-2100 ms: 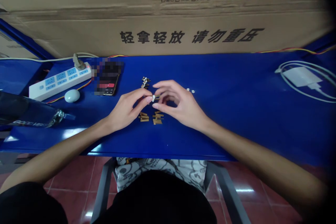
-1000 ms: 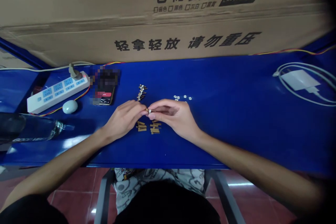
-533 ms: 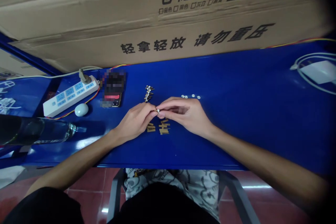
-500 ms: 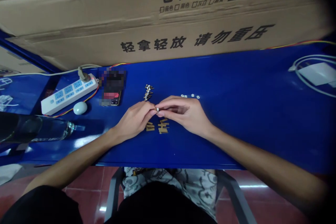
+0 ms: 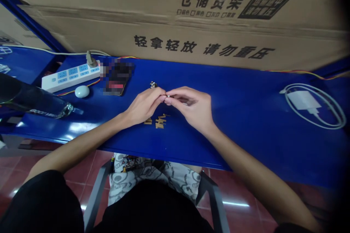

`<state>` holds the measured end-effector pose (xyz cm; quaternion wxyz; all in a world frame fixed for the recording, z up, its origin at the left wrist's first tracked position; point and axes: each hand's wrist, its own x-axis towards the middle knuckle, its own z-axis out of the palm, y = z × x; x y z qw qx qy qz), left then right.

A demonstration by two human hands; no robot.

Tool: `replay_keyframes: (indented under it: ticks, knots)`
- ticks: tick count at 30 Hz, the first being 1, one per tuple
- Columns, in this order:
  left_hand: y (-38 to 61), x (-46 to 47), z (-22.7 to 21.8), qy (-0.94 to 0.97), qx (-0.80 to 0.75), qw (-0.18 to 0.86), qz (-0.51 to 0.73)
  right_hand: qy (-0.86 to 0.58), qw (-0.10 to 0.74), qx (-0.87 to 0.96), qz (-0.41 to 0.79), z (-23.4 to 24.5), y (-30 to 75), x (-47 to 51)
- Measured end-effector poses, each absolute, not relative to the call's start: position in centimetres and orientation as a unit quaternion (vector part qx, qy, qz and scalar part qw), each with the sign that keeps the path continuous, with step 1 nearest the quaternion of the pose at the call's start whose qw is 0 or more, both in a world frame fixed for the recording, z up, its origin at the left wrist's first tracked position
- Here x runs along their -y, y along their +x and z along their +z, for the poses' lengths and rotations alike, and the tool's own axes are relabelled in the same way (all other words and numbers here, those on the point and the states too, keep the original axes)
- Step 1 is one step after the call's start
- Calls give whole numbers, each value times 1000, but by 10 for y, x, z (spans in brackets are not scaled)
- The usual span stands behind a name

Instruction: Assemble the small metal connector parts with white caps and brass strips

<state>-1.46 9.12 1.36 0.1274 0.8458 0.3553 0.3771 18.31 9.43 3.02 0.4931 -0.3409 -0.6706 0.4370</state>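
My left hand point(image 5: 144, 106) and my right hand point(image 5: 195, 107) meet fingertip to fingertip above the blue table point(image 5: 240, 116). Both are closed in a pinch on a tiny white-and-brass part point(image 5: 168, 96), mostly covered by the fingers. Just behind my left hand lies a small cluster of white-and-brass parts point(image 5: 153, 85), partly hidden by it. In front of the hands are flat brass-coloured pieces point(image 5: 160, 121) in two small groups, the left one partly under my left hand. A bit of white point(image 5: 185, 103) shows between my right fingers and palm, too small to make out.
At the left stand a white power strip point(image 5: 73, 76), a pale rounded object point(image 5: 82, 91), a dark phone point(image 5: 118, 80) and a clear bottle point(image 5: 41, 100) lying on its side. A white charger with cable point(image 5: 303, 100) lies right. A large cardboard box point(image 5: 158, 14) walls off the back.
The camera view has tilted and shifted, so the table appears rotated. My hands stay pinched on the tiny part, and my right hand now covers most of the small white pieces behind it.
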Motion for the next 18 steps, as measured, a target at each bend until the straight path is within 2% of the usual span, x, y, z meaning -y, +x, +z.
replay_keyframes:
  ticks: [5,10,12,14,18]
  knots:
    - [-24,-91,9,862,-361,97,342,-344,464,660,480,28,181,-98]
    - [-42,-95,16,868,-386,81,303,-379,433,682,452,33,196,-113]
    - [-52,-99,21,880,-385,75,269,-399,398,720,405,36,208,-122]
    - [-62,-102,24,903,-363,68,221,-415,368,774,306,37,221,-130]
    - [-72,-104,25,948,-293,27,119,-392,243,872,164,32,243,-142]
